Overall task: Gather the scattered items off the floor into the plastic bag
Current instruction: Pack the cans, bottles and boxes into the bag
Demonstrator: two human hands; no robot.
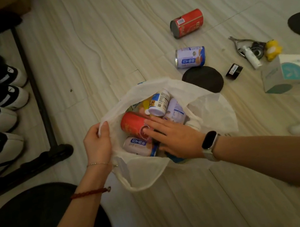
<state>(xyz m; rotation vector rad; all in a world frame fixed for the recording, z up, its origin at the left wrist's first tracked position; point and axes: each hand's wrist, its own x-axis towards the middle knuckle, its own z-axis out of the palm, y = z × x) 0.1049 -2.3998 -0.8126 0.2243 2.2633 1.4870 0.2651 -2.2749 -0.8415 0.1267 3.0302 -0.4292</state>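
— While the left hand [97,141] pinches the near-left rim of the plastic bag [212,115] and holds its mouth up, what is the right hand [172,137] doing?

— It lies flat and unclenched inside the mouth, fingers spread over a red can [134,124] and grasping nothing. A purple can [140,146] sits nearer, a white labelled bottle [160,102] farther in.

— So how should this step go?

— I'd judge it best to settle the cans low, keep the rim lifted, then withdraw the hand without dragging the thin plastic.

— And what remains?

— On the floor [95,43] to the far right: a second red can [187,23], a second purple can [190,57], a small black box [234,71], nippers [237,43] and a tissue box [292,75].
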